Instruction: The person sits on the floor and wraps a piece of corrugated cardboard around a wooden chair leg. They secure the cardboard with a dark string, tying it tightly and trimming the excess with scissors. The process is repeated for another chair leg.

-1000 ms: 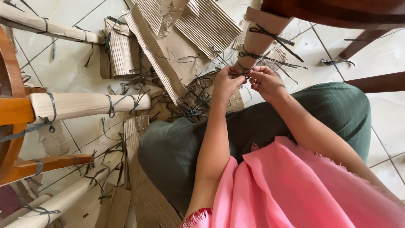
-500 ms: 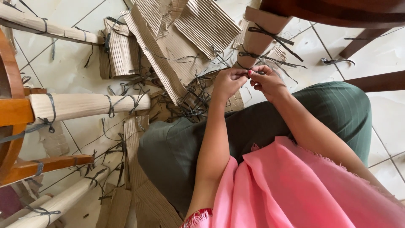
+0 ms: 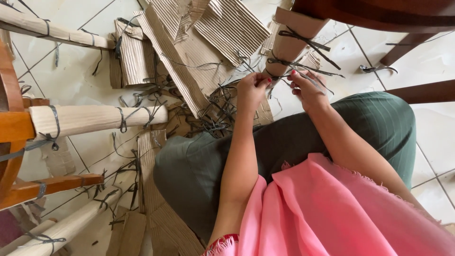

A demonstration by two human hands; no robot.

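My left hand (image 3: pixel 252 89) and my right hand (image 3: pixel 307 87) are close together at a furniture leg wrapped in brown cardboard (image 3: pixel 289 45). Both pinch a thin black plastic string (image 3: pixel 280 76) tied around that leg. More black strings (image 3: pixel 305 40) are knotted higher on the same leg. The hands work just above my knees, which are covered by dark green trousers (image 3: pixel 303 137) and a pink cloth (image 3: pixel 341 213).
Torn corrugated cardboard sheets (image 3: pixel 208 33) and a tangle of cut black strings (image 3: pixel 215 114) litter the tiled floor. Left stand other wooden legs wrapped in cardboard (image 3: pixel 95 118) and a bare wooden rail (image 3: pixel 52 185). A dark wooden frame (image 3: pixel 388 12) runs along the top right.
Both hands have stayed at the wrapped leg, with only small finger movements on the black string. Nothing else has moved.
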